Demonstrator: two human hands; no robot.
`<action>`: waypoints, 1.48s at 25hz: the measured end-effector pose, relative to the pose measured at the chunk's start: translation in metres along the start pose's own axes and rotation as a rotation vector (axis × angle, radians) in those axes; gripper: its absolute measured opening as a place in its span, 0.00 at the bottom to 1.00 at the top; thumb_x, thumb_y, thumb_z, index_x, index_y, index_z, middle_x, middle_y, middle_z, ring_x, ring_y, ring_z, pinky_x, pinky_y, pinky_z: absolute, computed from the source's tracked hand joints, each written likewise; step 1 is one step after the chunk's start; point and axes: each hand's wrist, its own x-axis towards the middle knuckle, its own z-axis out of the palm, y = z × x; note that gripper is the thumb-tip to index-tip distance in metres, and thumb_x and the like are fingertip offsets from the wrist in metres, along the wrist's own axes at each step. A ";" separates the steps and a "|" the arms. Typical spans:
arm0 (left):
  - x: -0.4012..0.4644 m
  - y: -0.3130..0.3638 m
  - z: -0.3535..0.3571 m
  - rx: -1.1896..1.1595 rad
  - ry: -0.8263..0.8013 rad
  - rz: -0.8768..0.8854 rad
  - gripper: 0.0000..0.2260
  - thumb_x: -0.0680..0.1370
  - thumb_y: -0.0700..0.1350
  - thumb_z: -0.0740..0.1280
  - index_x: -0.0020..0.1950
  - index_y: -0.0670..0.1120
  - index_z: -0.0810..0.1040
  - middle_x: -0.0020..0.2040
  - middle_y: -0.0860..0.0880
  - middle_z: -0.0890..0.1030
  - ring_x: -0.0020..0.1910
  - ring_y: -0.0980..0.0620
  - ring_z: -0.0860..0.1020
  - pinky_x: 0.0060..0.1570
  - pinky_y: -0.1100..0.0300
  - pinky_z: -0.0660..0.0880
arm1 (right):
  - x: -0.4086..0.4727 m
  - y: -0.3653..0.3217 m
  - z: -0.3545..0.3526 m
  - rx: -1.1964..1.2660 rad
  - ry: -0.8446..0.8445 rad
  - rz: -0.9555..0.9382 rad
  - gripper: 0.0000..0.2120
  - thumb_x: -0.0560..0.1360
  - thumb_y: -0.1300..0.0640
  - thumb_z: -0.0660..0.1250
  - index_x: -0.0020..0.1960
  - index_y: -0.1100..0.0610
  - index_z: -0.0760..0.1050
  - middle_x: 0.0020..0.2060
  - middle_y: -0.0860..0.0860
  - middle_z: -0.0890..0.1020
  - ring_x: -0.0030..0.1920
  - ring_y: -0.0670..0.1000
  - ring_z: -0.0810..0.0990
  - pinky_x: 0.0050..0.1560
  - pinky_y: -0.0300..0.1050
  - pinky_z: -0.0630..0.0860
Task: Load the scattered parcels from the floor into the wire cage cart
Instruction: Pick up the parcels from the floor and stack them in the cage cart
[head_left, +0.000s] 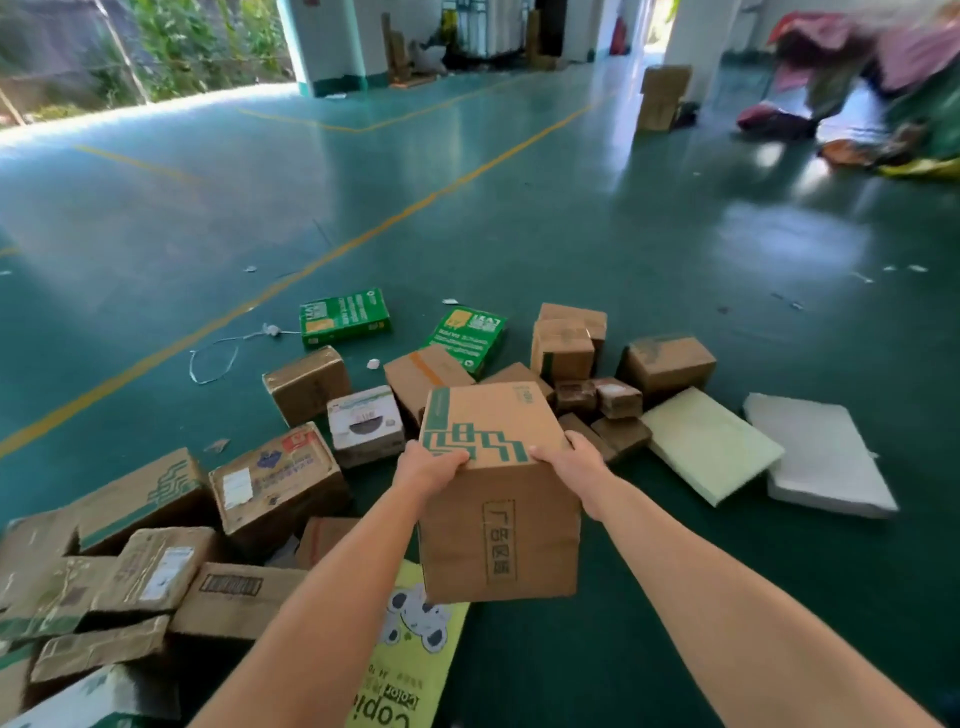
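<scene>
The left hand (434, 464) and the right hand (574, 462) grip the top corners of a brown box (498, 493) with green stripes — both hands curl over its top edge. The box is held up above the green floor (675, 260), just over a yellow bag (410, 654). More parcels (275, 488) crowd the left side. To the right lie two flat pads (709, 444) — beyond them the floor is wide and bare.
</scene>
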 end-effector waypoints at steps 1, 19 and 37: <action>-0.013 0.002 0.013 0.029 -0.015 0.011 0.29 0.73 0.53 0.72 0.67 0.43 0.66 0.61 0.44 0.76 0.57 0.46 0.77 0.59 0.48 0.76 | -0.010 0.012 -0.013 0.013 0.028 0.011 0.33 0.78 0.50 0.67 0.77 0.54 0.56 0.67 0.54 0.70 0.56 0.50 0.71 0.55 0.48 0.72; -0.145 -0.015 0.108 0.395 -0.511 0.303 0.24 0.77 0.54 0.68 0.68 0.43 0.68 0.59 0.44 0.78 0.54 0.49 0.79 0.47 0.57 0.78 | -0.188 0.144 -0.085 0.238 0.559 0.207 0.18 0.77 0.48 0.64 0.64 0.53 0.69 0.46 0.49 0.75 0.48 0.51 0.76 0.49 0.46 0.75; -0.286 -0.059 0.248 0.715 -0.982 0.463 0.11 0.77 0.52 0.68 0.53 0.47 0.72 0.52 0.45 0.81 0.47 0.48 0.81 0.47 0.56 0.79 | -0.322 0.294 -0.137 0.640 1.093 0.463 0.25 0.73 0.48 0.67 0.66 0.58 0.72 0.56 0.55 0.79 0.52 0.56 0.79 0.53 0.51 0.78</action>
